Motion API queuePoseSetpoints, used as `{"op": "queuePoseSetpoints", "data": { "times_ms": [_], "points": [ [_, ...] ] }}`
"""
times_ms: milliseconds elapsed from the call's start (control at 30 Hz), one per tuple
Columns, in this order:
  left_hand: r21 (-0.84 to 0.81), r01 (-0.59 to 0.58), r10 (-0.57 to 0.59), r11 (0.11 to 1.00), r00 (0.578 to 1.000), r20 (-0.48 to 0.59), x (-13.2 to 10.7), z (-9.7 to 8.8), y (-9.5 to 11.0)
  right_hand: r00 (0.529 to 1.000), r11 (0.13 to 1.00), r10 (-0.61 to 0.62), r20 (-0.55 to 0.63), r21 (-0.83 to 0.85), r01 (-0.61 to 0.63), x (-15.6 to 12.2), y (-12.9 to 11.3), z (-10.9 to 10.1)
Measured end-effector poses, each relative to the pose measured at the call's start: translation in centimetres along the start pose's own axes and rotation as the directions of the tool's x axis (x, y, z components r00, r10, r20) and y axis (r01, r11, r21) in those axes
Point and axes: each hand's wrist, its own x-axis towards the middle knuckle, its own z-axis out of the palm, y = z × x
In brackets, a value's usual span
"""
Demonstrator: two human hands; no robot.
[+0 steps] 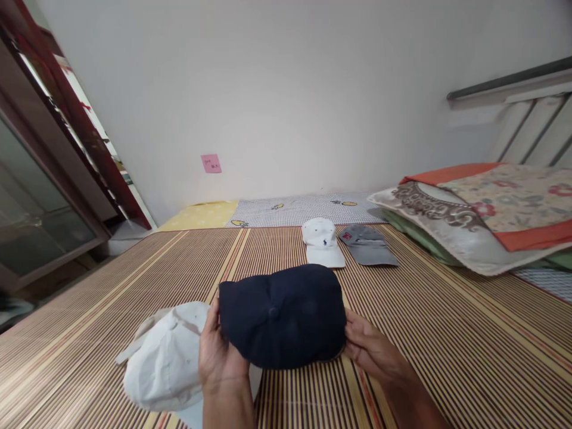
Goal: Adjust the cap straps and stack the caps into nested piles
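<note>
Between my two hands is a navy blue baseball cap [286, 319], held above the mat with its crown and top button facing me. My left hand [223, 351] grips its left edge, the palm partly under the cap. On the opposite side my right hand [369, 345] pinches the edge, thumb and fingers together. Lying by my left forearm is a white cap [163, 363], its strap at the far left and its brim partly behind my arm. Farther off, a white cap [322, 241] with a small dark emblem sits beside a grey cap [369, 244] with a red mark.
A striped bamboo mat [147, 274] covers the bed. Folded bedding and a pillow [469, 208] are piled at the right. Along the wall [286, 101] runs a checked cloth [290, 208], and a pink note [211, 164] is stuck above it. A glass-panelled cabinet [40, 202] stands at left.
</note>
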Motion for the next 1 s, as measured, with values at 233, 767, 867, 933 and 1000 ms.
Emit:
{"op": "queuePoseSetpoints", "data": {
  "times_ms": [233,767,867,933,1000],
  "points": [
    [0.075,-0.045,0.058,0.996,0.983,-0.175,-1.5,2.4,0.4,0.956,0.994,-0.035,-0.292,0.089,0.063,0.7,0.0,0.2],
    [0.031,-0.194,0.197,0.980,0.959,-0.205,-2.0,2.0,2.4,0.921,0.992,-0.047,-0.386,0.087,0.087,6.8,1.5,2.5],
    [-0.027,-0.240,0.226,0.970,0.941,-0.251,-2.0,2.1,2.7,0.937,0.998,-0.025,-0.350,0.044,0.043,9.6,2.0,3.7],
    [-0.054,-0.262,0.240,0.964,0.936,-0.259,-1.9,2.0,3.0,0.944,1.000,0.008,-0.329,0.000,-0.008,11.1,2.6,4.3],
    [-0.070,-0.265,0.239,0.962,0.936,-0.259,-1.8,2.0,3.1,0.945,0.996,0.052,-0.324,-0.055,-0.073,12.2,3.5,4.7]
  ]
}}
